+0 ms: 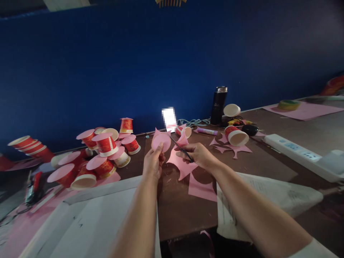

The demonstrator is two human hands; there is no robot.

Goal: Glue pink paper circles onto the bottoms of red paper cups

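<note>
My left hand (155, 161) pinches a piece of pink paper (161, 139) with a rounded outline and a pointed corner at its upper left. In my right hand (197, 156) is a pair of dark scissors (177, 144), its blades reaching up and left to the paper's right edge. Whether the blades touch the paper I cannot tell. Pink paper offcuts (185, 168) with curved edges lie on the table beneath my right hand. To the left, several red paper cups (104, 143) with pink paper discs on their bases stand or lie in a pile.
A black thermos (218, 105) stands by the blue wall. A bright phone screen (169, 119) is upright behind my hands. At right lie a tipped red cup (233, 136), a purple glue stick (207, 131) and a white power strip (301, 154). White sheets (102, 218) cover the front left.
</note>
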